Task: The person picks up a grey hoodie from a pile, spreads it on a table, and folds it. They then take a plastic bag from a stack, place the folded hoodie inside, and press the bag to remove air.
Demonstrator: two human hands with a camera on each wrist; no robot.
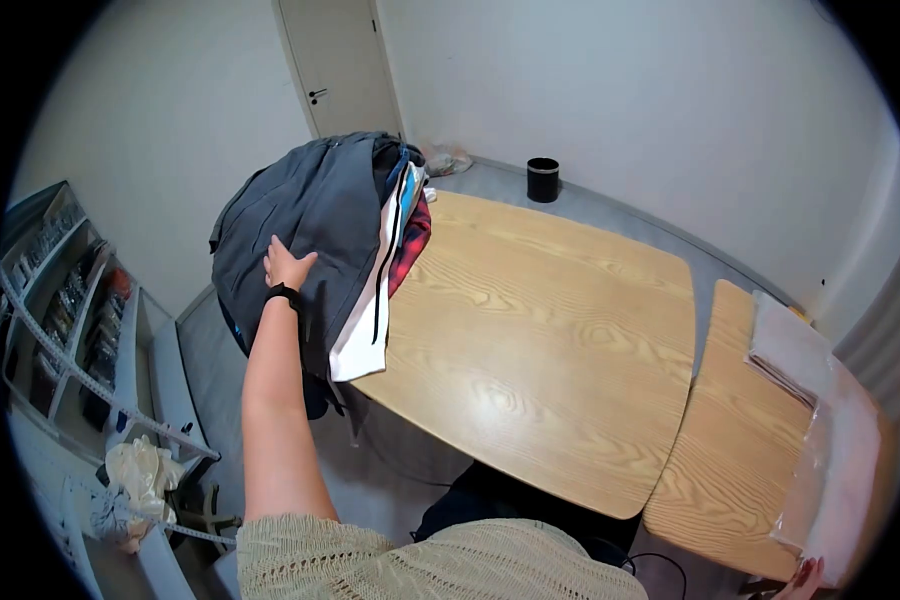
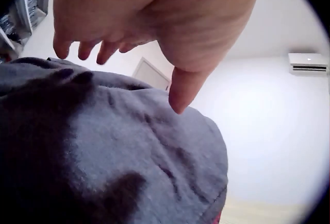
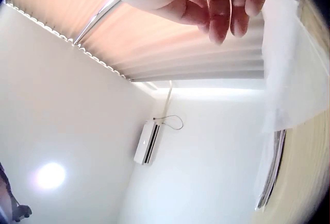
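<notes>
A tall pile of clothes, with a dark grey garment point(image 1: 310, 210) on top, lies at the left end of the wooden table. My left hand point(image 1: 290, 268) rests on that garment with its fingers spread. In the left wrist view the left hand point(image 2: 149, 23) is over the grey cloth point(image 2: 139, 147), thumb pointing down to it. White point(image 1: 365, 330) and red plaid point(image 1: 411, 250) cloth show at the pile's right side. At the lower right, my right hand point(image 1: 805, 578) is beside clear plastic packaging point(image 1: 840, 470). The right wrist view shows the right hand point(image 3: 211, 2) with loosely bent fingers, near the plastic point(image 3: 289, 80).
The wooden table point(image 1: 540, 330) stands in front of me, with a smaller side table point(image 1: 730, 460) at its right. A flat plastic-wrapped stack point(image 1: 785, 345) lies there. Beyond are a black bin point(image 1: 543, 180) and a door point(image 1: 345, 70); shelves point(image 1: 80, 310) stand at the left.
</notes>
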